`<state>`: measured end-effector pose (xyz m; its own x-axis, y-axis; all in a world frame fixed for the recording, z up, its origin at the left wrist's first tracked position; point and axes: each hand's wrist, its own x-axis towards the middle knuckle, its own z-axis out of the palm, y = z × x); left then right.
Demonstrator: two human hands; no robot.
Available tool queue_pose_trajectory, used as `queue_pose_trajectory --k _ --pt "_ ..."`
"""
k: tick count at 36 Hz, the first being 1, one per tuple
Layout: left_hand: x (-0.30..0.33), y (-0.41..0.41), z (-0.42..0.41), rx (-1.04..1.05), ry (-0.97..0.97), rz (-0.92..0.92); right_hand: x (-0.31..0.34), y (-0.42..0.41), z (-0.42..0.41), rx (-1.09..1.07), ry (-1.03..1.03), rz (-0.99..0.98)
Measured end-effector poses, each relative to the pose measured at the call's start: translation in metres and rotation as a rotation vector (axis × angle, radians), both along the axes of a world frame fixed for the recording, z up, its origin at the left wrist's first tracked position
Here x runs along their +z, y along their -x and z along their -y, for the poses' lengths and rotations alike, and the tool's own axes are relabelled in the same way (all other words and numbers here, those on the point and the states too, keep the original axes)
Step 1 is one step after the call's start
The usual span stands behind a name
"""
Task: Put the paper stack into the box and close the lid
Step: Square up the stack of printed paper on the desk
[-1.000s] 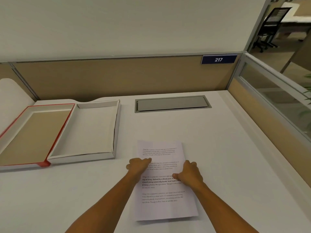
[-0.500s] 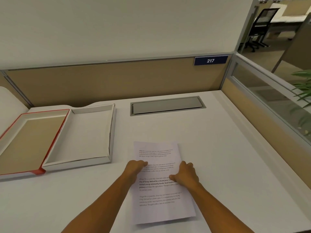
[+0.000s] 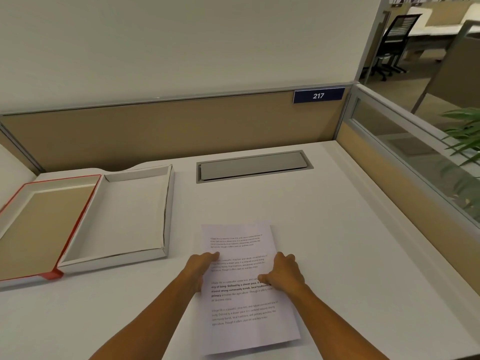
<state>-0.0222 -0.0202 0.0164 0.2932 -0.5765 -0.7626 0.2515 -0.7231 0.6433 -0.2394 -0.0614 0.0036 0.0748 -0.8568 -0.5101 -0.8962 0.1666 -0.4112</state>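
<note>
White cubicle tabletop (image 3: 337, 229). Both hands have barely moved: left hand (image 3: 200, 268) and right hand (image 3: 284, 275) curl on paper stack (image 3: 244, 307) edges, not lifted. Box (image 3: 135, 211) open left, lid (image 3: 33, 224) beside.

A white desk (image 3: 337, 242) fills the cubicle, with a grey cable hatch (image 3: 253, 166) set into its far part. Behind stands a tan partition (image 3: 168, 131) under a pale wall (image 3: 181, 42), carrying a blue sign (image 3: 318, 95) "217". To the right are a glass panel (image 3: 415, 157), a green plant (image 3: 465, 136) and a black office chair (image 3: 394, 40).
</note>
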Motion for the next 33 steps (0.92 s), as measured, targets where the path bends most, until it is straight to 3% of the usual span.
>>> queue_pose_trajectory --k 9,17,23,25,30,33 --pt "-0.017 0.004 -0.023 0.089 0.211 0.102 -0.002 0.000 0.001 -0.017 -0.009 0.015" --pt "-0.017 0.010 -0.025 -0.023 0.340 0.087 -0.004 0.001 0.004 -0.024 -0.034 0.073" --pt "-0.008 0.015 -0.026 -0.074 0.486 0.187 -0.008 0.008 0.009 -0.056 -0.076 0.151" --pt "-0.001 0.017 -0.028 -0.091 0.548 0.206 -0.010 0.016 0.008 -0.106 -0.110 0.281" --pt "0.026 0.021 -0.037 -0.131 0.691 0.163 -0.002 0.035 0.009 -0.362 -0.175 0.886" --pt "0.045 0.022 -0.042 -0.152 0.761 0.133 0.003 0.043 0.011 -0.336 -0.191 1.170"
